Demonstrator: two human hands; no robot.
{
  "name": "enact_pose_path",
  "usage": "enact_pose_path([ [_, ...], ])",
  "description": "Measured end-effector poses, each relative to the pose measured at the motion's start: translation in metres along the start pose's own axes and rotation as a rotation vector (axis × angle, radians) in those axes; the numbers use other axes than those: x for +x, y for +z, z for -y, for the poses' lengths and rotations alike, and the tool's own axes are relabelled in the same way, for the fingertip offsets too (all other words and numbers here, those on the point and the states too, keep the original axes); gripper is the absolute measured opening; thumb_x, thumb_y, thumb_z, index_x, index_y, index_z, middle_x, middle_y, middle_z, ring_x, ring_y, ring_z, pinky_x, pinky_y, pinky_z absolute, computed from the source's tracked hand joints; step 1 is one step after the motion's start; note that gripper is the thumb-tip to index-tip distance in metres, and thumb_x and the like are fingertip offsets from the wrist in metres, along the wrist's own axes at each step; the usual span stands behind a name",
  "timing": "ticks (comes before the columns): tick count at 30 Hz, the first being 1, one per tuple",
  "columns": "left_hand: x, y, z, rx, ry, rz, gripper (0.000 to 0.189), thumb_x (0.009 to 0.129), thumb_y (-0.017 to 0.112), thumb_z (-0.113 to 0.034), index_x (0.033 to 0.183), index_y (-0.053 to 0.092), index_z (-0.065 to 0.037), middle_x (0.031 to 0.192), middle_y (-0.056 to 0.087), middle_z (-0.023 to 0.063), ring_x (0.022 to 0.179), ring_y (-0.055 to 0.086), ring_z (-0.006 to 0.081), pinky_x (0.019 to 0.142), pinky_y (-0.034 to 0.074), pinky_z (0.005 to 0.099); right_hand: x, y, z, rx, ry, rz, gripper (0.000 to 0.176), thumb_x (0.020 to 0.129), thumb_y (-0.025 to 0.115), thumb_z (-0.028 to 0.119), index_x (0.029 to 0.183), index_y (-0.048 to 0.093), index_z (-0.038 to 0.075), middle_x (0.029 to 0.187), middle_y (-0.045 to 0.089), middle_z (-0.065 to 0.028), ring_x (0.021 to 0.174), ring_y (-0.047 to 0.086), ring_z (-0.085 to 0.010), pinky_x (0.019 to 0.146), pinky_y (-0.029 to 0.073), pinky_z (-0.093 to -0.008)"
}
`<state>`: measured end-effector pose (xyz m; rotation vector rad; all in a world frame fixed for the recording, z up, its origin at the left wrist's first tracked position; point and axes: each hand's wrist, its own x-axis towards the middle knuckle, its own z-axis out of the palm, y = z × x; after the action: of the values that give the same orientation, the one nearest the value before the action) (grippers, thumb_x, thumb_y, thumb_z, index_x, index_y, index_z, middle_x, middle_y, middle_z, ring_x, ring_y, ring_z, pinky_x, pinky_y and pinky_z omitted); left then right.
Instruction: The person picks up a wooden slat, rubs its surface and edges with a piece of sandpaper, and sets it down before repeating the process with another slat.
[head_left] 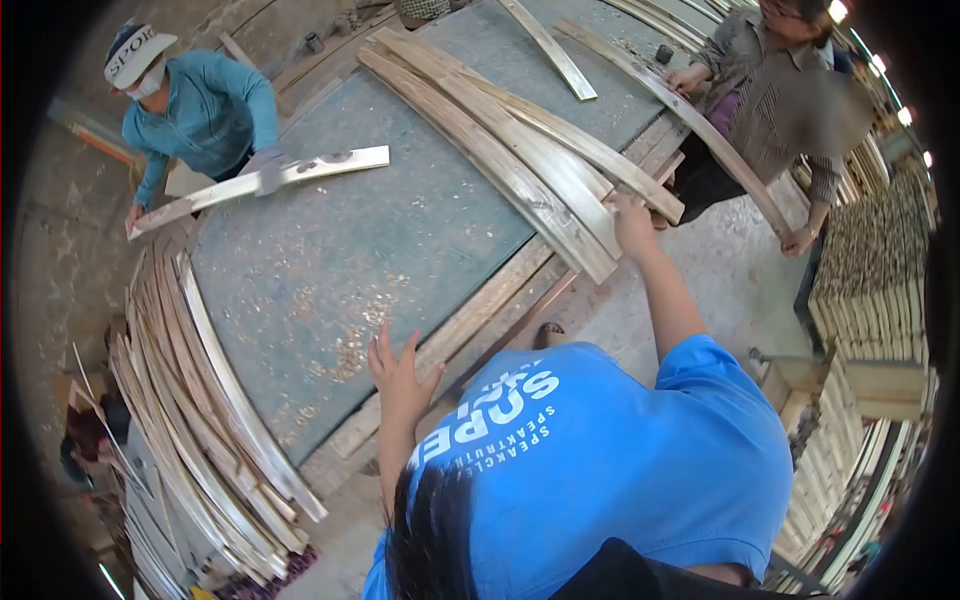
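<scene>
My left hand [402,372] is spread open over the near edge of the green-topped table [330,245], holding nothing. Wood shavings [350,345] lie beside its fingers. At the near ends of several long wooden boards [500,140], my right hand [632,222] has its fingers closed on the end of a pale wooden board [568,180]. Part of that grip is hidden by the hand itself. The boards lie lengthwise across the table, their ends reaching over the wooden edge.
Across the table, a person in teal [205,110] holds a short board [270,185]. At right, another person [765,80] holds a long board [700,125]. Boards are piled at left [190,400]; stacked wood [870,270] stands at right. One narrow strip [550,50] lies farther back.
</scene>
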<state>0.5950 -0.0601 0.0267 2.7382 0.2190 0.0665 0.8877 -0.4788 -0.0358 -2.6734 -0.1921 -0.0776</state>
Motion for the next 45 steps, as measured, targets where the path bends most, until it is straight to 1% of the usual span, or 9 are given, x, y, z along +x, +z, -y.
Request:
enact_pose_path([
  [6, 0.031, 0.038, -0.079, -0.085, -0.119, 0.02, 0.068, 0.082, 0.079, -0.04, 0.142, 0.057, -0.015, 0.165, 0.019, 0.0183, 0.147, 0.017, 0.0525, 0.118, 0.024, 0.0623, -0.026, 0.038, -0.009, -0.253, -0.272, -0.042, 0.045, 0.093, 0.054, 0.009, 0.138, 0.056, 0.016, 0.148, 0.047, -0.0207, 0.132, 0.05, -0.0417, 0.107, 0.044, -0.0527],
  [18, 0.042, 0.074, -0.138, -0.205, -0.091, 0.154, 0.062, 0.086, 0.078, -0.039, 0.139, 0.059, -0.012, 0.165, 0.019, 0.0214, 0.148, 0.021, 0.0486, 0.119, 0.027, 0.0581, -0.001, 0.001, 0.013, -0.068, -0.219, 0.199, 0.058, 0.09, 0.071, 0.018, 0.144, 0.05, 0.015, 0.148, 0.045, -0.0226, 0.128, 0.052, -0.0431, 0.103, 0.048, -0.0506],
  [22, 0.081, 0.08, -0.164, -0.445, -0.06, 0.188, 0.052, 0.093, 0.073, -0.034, 0.138, 0.06, -0.011, 0.158, 0.037, 0.02, 0.143, 0.038, 0.0375, 0.118, 0.034, 0.0465, 0.01, -0.012, 0.012, -0.054, -0.204, 0.27, 0.065, 0.087, 0.072, 0.016, 0.147, 0.046, 0.015, 0.147, 0.045, -0.0256, 0.127, 0.052, -0.045, 0.104, 0.048, -0.0491],
  [24, 0.105, 0.081, -0.187, -1.119, -0.349, 0.538, 0.053, 0.095, 0.07, -0.036, 0.139, 0.059, -0.009, 0.154, 0.045, 0.0194, 0.14, 0.044, 0.0336, 0.116, 0.036, 0.0466, 0.018, -0.021, 0.007, -0.055, -0.185, 0.29, 0.066, 0.087, 0.072, 0.015, 0.147, 0.045, 0.015, 0.146, 0.046, -0.0265, 0.127, 0.052, -0.0458, 0.105, 0.048, -0.0487],
  [31, 0.166, 0.115, -0.223, -2.407, -0.409, 0.777, 0.064, 0.098, 0.062, -0.049, 0.147, 0.046, -0.01, 0.137, 0.06, 0.0089, 0.124, 0.06, 0.0284, 0.106, 0.046, 0.0452, -0.02, -0.073, 0.039, 0.729, -0.238, 0.452, 0.061, 0.088, 0.067, 0.004, 0.145, 0.054, 0.019, 0.135, 0.055, -0.0189, 0.126, 0.056, -0.0331, 0.101, 0.049, -0.0418],
  [36, 0.168, 0.123, -0.222, -1.803, -0.606, 0.383, 0.064, 0.093, 0.073, -0.039, 0.142, 0.05, -0.006, 0.13, 0.063, 0.0135, 0.113, 0.065, 0.0276, 0.092, 0.056, 0.0439, -0.041, -0.103, 0.037, 1.249, 0.067, 0.63, 0.072, 0.091, 0.053, -0.008, 0.156, 0.044, 0.02, 0.156, 0.044, -0.009, 0.134, 0.049, -0.0189, 0.098, 0.048, -0.0331],
  [39, 0.159, 0.13, -0.179, -1.425, -0.691, -0.009, 0.057, 0.09, 0.077, -0.034, 0.135, 0.052, -0.008, 0.101, 0.065, 0.0118, 0.079, 0.068, 0.0209, 0.069, 0.059, 0.0366, -0.04, -0.114, 0.035, 1.701, 0.214, 0.676, 0.087, 0.083, 0.054, -0.013, 0.161, 0.034, 0.021, 0.149, 0.049, -0.009, 0.127, 0.054, -0.0188, 0.094, 0.047, -0.0321],
  [43, 0.1, 0.12, -0.1, -2.711, -0.167, 0.502, 0.061, 0.09, 0.069, -0.04, 0.137, 0.05, -0.007, 0.088, 0.053, 0.0099, 0.046, 0.047, 0.0152, 0.046, 0.047, 0.0364, -0.021, -0.109, 0.05, 1.93, 0.201, 0.696, 0.101, 0.072, 0.052, -0.016, 0.164, 0.026, 0.019, 0.152, 0.046, -0.0128, 0.126, 0.054, -0.0236, 0.095, 0.047, -0.0363],
  [45, 0.058, 0.075, -0.108, -2.729, -0.079, 0.497, 0.063, 0.089, 0.066, -0.039, 0.14, 0.048, -0.006, 0.099, 0.057, 0.0134, 0.054, 0.055, 0.0188, 0.052, 0.052, 0.0378, -0.01, -0.095, 0.058, 1.836, 0.148, 0.719, 0.102, 0.071, 0.05, -0.016, 0.164, 0.027, 0.019, 0.151, 0.046, -0.0125, 0.125, 0.054, -0.0236, 0.094, 0.047, -0.0362],
])
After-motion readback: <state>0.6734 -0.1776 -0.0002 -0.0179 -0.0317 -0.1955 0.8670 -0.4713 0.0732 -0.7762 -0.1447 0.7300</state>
